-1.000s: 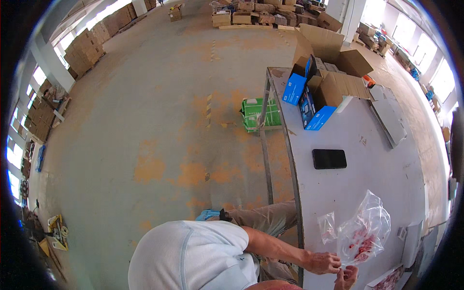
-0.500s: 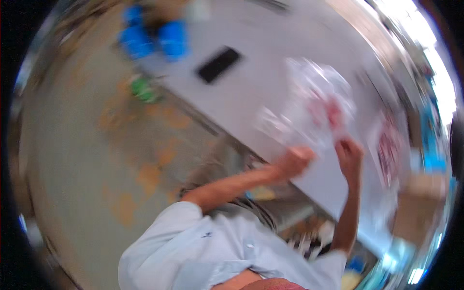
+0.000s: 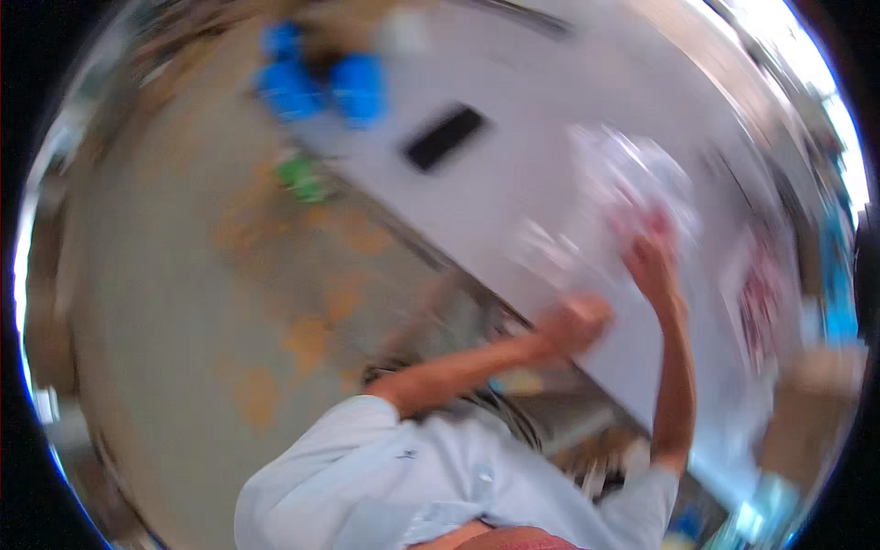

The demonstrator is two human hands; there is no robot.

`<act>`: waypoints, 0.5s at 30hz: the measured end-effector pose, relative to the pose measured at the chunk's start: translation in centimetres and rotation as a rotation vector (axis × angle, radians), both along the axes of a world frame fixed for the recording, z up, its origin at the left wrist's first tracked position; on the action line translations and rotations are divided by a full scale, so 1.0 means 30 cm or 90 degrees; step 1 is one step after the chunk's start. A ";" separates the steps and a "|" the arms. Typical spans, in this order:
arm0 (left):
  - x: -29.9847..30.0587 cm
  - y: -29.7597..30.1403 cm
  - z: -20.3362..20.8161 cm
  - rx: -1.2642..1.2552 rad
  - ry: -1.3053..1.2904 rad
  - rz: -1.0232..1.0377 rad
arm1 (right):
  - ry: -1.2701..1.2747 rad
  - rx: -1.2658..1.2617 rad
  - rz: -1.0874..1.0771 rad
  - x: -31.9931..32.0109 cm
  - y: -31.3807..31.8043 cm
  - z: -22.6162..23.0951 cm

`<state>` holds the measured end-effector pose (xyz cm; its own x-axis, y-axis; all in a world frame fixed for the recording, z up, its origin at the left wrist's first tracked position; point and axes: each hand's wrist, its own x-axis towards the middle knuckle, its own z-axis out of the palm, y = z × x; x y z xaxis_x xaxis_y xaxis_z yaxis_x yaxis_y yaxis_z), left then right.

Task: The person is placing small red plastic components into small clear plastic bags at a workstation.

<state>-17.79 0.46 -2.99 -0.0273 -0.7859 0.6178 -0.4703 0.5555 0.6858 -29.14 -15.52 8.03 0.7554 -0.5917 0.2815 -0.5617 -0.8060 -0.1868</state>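
Observation:
A clear plastic bag (image 3: pixel 632 165) with red things (image 3: pixel 642 222) in or under it lies on the pale table, crinkled and shiny. Just below the bag's near edge, my left hand (image 3: pixel 576 323) is closed like a fist; blur hides whatever is in it. My right hand (image 3: pixel 653 266) reaches up to the red things at the bag's near right side. Its fingertips overlap them, too smeared to show whether they grip. Whether the red things are loose or printed cannot be made out.
On the pale table (image 3: pixel 522 101) lies a black flat rectangle (image 3: pixel 445 137). Blue bundles (image 3: pixel 357 90) sit at its far left corner, with a green item (image 3: pixel 302 179) nearby. A red-patterned plastic packet (image 3: pixel 759 293) lies on the right, near a cardboard box (image 3: pixel 807 422).
My right hand has moved up onto the red things, from just below them. My left hand stays closed near the bag's edge. The whole view has shifted slightly.

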 end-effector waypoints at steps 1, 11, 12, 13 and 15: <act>-0.040 -0.005 0.000 -0.012 -0.005 -0.004 | 0.073 -0.004 -0.033 -0.035 0.007 -0.027; -0.030 0.012 0.101 0.001 0.158 -0.044 | -0.008 0.085 -0.102 -0.091 -0.066 -0.101; -0.043 0.008 0.091 -0.011 0.161 -0.040 | -0.009 0.084 -0.096 -0.106 -0.062 -0.100; -0.044 -0.001 0.084 -0.023 0.163 -0.037 | -0.065 0.121 -0.099 -0.118 -0.046 -0.080; -0.042 -0.001 0.088 -0.017 0.149 -0.041 | -0.120 0.161 -0.105 -0.136 0.011 -0.029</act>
